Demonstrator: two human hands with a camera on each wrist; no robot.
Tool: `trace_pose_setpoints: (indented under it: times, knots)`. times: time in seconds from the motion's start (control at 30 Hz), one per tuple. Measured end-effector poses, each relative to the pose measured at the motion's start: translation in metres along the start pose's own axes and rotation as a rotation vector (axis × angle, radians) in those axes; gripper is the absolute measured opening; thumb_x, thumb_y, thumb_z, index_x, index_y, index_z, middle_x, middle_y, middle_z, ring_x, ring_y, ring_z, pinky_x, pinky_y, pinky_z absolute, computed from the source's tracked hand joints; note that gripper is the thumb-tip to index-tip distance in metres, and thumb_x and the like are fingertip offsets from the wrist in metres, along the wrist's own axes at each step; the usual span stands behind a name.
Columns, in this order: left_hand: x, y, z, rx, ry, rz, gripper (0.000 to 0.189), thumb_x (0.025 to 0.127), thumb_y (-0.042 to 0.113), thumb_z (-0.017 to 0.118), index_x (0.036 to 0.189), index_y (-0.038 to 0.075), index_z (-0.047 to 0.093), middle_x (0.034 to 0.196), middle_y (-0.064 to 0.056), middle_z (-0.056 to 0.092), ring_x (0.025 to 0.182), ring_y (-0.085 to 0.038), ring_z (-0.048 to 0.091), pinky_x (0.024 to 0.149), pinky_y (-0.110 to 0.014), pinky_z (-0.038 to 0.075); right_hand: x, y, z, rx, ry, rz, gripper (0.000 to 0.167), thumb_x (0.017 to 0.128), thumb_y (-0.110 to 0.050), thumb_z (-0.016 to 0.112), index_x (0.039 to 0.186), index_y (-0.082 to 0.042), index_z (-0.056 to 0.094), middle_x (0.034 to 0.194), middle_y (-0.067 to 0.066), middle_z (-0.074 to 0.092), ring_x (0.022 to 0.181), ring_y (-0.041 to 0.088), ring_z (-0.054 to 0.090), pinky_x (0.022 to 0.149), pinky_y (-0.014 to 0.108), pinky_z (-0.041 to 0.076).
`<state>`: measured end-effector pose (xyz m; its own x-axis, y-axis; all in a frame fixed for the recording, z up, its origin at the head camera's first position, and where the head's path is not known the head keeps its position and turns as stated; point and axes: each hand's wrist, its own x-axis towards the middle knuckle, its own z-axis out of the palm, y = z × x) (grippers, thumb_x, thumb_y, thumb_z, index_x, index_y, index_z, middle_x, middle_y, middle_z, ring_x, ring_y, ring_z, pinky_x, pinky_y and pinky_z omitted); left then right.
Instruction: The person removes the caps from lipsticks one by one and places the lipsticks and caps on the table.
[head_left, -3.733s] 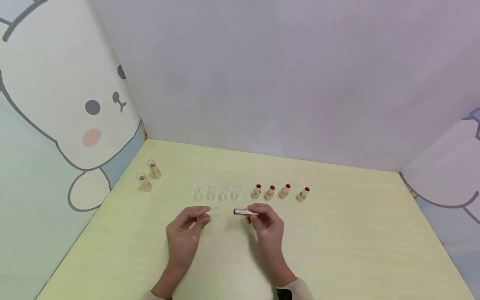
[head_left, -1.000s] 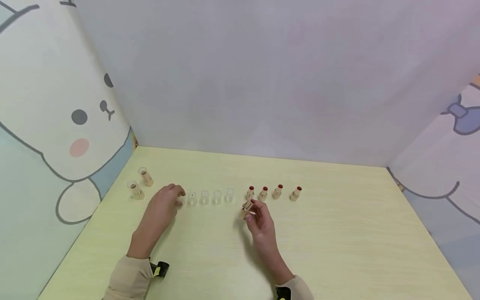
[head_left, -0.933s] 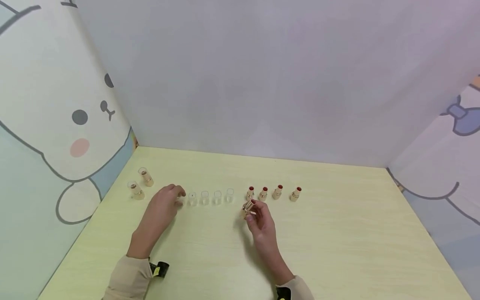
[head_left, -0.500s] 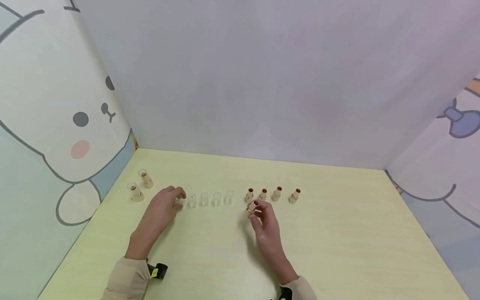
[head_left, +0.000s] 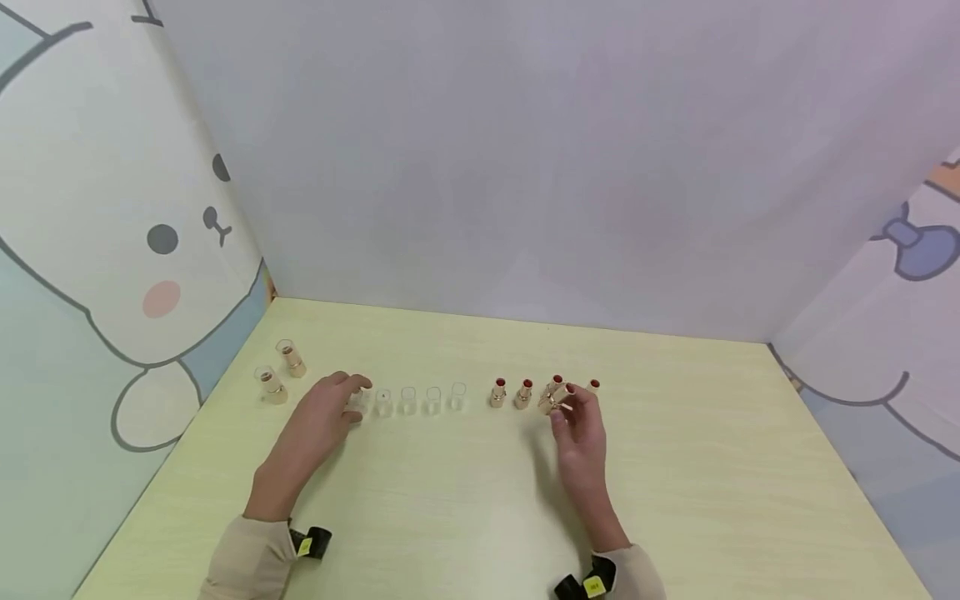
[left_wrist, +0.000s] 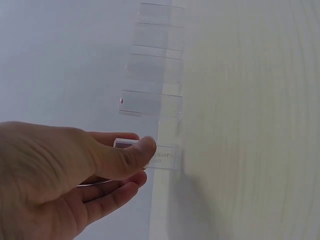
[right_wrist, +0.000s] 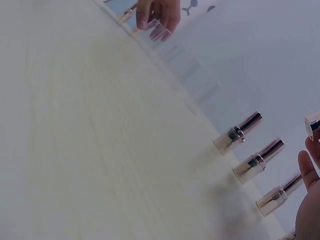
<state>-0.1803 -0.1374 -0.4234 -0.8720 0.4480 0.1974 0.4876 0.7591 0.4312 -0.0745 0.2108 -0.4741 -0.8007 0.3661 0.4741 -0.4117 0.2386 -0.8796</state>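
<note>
My left hand (head_left: 326, 417) curls its thumb and fingers round a clear lipstick cap (left_wrist: 165, 156), which stands at the left end of a row of similar clear caps (head_left: 408, 402). Pale lettering shows on the held cap in the left wrist view. My right hand (head_left: 581, 433) pinches a gold lipstick tube (head_left: 557, 398), tilted with its dark red open end up and to the right. That tube overlaps the third of the standing gold lipstick tubes (head_left: 498, 393). The tube at the far right is mostly hidden behind my right fingers. In the right wrist view the held tube (right_wrist: 313, 124) is cut off by the edge.
Two gold tubes with clear caps over them, one nearer (head_left: 272, 386) and one farther (head_left: 292, 358), stand at the table's far left. Behind the pale table (head_left: 712, 467) rises a plain light wall (head_left: 480, 167). A side wall (head_left: 112, 167) has a cartoon print.
Earlier my hands held the cap and tube apart, facing each other. The left hand has brought the cap to the row's left end. The right hand has carried the tube rightward over the row.
</note>
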Motion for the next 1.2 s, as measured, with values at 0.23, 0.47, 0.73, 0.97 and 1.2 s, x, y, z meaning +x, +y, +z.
trace_pose_setpoints:
  times: [0.23,0.47,0.73,0.97,1.2]
  knots:
    - [-0.006,0.005,-0.019,0.016,-0.003,-0.021,0.043,0.083,-0.007,0.081,0.123,0.000,0.068,0.108,-0.018,0.068,0.099,-0.037,0.066,0.088,-0.053,0.057,0.008,0.004,-0.019,-0.006,0.051,0.027,0.034,0.101,0.010,0.057,0.132,0.016,0.045,0.123,-0.007,0.055,0.115,0.002,0.059,0.099,0.013,0.051]
    - [-0.016,0.008,-0.055,0.044,0.063,-0.040,0.043,0.086,-0.006,0.079,0.126,-0.002,0.066,0.121,-0.026,0.065,0.115,-0.048,0.061,0.093,-0.060,0.054,0.013,0.008,-0.031,0.033,0.090,0.006,0.034,0.100,0.016,0.053,0.132,0.019,0.042,0.122,-0.005,0.056,0.116,0.004,0.059,0.095,0.011,0.051]
    - [-0.025,-0.013,-0.084,0.062,0.148,-0.095,0.044,0.086,-0.002,0.080,0.127,-0.001,0.066,0.124,-0.030,0.065,0.104,-0.048,0.060,0.081,-0.060,0.052,0.017,0.012,-0.045,0.002,0.153,0.043,0.035,0.100,0.014,0.054,0.134,0.018,0.043,0.121,-0.006,0.058,0.118,0.005,0.059,0.096,0.011,0.050]
    - [-0.033,-0.039,-0.092,0.084,0.200,-0.151,0.044,0.084,0.001,0.082,0.124,-0.005,0.065,0.116,-0.033,0.064,0.103,-0.051,0.058,0.082,-0.063,0.048,0.023,0.016,-0.057,-0.077,0.234,0.075,0.036,0.097,0.019,0.055,0.132,0.016,0.046,0.117,-0.010,0.056,0.112,0.000,0.060,0.092,0.010,0.048]
    - [-0.034,-0.055,-0.086,0.062,0.136,-0.221,0.051,0.090,0.008,0.079,0.134,-0.007,0.058,0.123,-0.036,0.058,0.108,-0.054,0.056,0.085,-0.065,0.047,0.024,0.017,-0.065,-0.240,0.228,0.150,0.037,0.100,0.008,0.061,0.135,0.009,0.050,0.120,-0.006,0.056,0.111,-0.004,0.058,0.087,0.009,0.044]
